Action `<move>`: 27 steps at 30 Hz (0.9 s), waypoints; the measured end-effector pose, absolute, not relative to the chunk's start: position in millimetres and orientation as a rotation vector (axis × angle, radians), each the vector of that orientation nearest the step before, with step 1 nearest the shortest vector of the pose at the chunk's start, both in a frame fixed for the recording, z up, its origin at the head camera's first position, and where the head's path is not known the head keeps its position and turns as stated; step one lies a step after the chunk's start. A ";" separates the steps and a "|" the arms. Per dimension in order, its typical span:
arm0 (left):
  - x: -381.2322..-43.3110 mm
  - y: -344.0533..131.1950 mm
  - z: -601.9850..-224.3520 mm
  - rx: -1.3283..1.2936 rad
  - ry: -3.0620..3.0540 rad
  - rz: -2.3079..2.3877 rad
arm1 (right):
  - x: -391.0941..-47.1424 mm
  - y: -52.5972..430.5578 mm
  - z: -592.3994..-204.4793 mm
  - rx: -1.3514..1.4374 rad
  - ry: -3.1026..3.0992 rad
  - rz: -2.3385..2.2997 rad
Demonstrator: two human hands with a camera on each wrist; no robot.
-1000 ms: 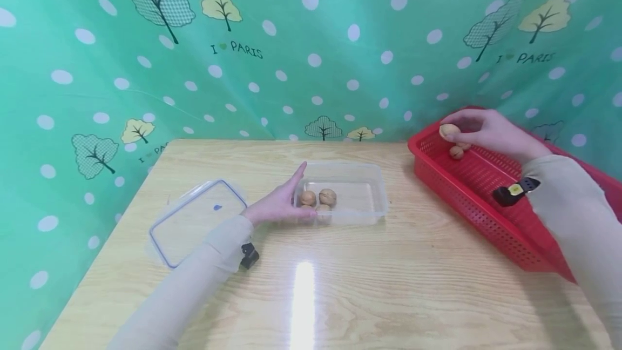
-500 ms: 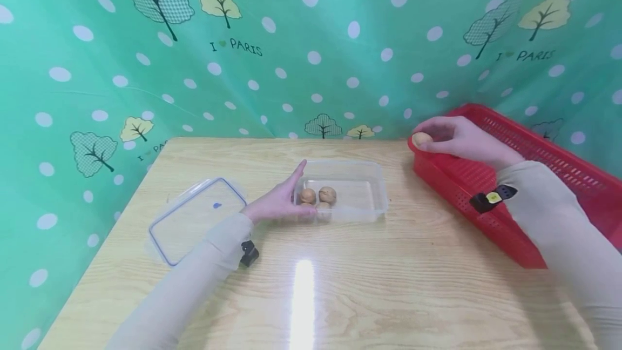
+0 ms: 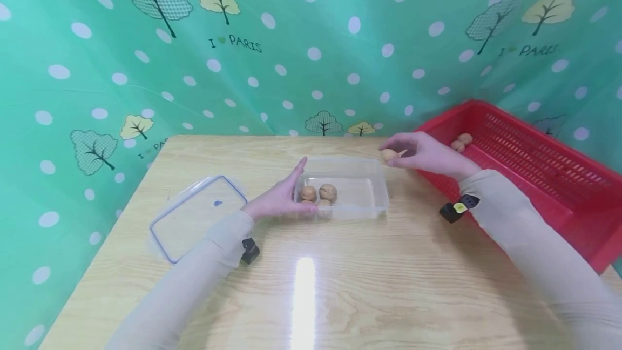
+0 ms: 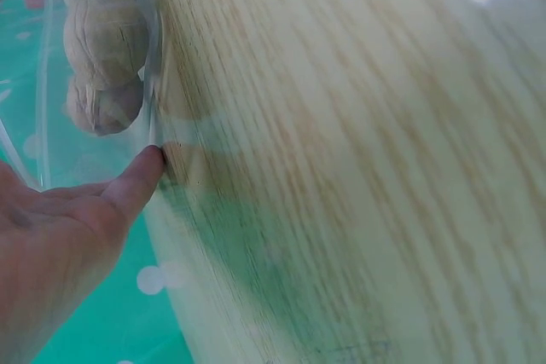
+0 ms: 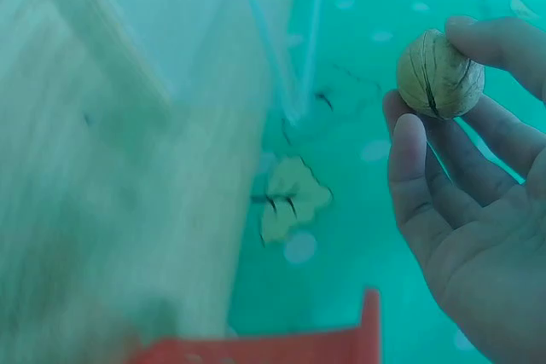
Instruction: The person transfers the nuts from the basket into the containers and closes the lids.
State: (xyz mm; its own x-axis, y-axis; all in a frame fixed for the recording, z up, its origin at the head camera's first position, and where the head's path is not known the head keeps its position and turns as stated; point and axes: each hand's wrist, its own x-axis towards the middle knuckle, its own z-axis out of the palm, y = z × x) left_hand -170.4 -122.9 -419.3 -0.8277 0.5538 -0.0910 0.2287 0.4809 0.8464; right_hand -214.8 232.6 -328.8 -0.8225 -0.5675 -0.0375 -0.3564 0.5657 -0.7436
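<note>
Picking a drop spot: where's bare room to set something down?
Widest: the near table, between left sleeve and right sleeve. Smaller: table between lid and curtain; the clear container's right half. Crowded: its left end, walnuts and left hand; the gap toward the red basket, overhung by the right hand.

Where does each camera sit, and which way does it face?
Head: on the head, facing forward and down at the clear container and red basket; left hand, right hand and sleeves show.
Left wrist: on that wrist, facing tabletop and walnuts; the left hand shows.
Right wrist: on that wrist, facing the held walnut; the right hand shows.
Head and right wrist share that walnut.
</note>
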 end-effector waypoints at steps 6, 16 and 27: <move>-170.8 -122.9 -418.6 0.663 2.374 1.286 | -214.6 210.6 -346.9 -0.911 2.408 -1.154; -170.5 -122.9 -419.0 0.654 2.376 1.277 | -213.0 175.6 -370.3 -0.997 2.332 -1.157; -170.4 -123.3 -418.3 0.642 2.373 1.274 | -209.9 141.3 -378.9 -1.000 2.274 -1.098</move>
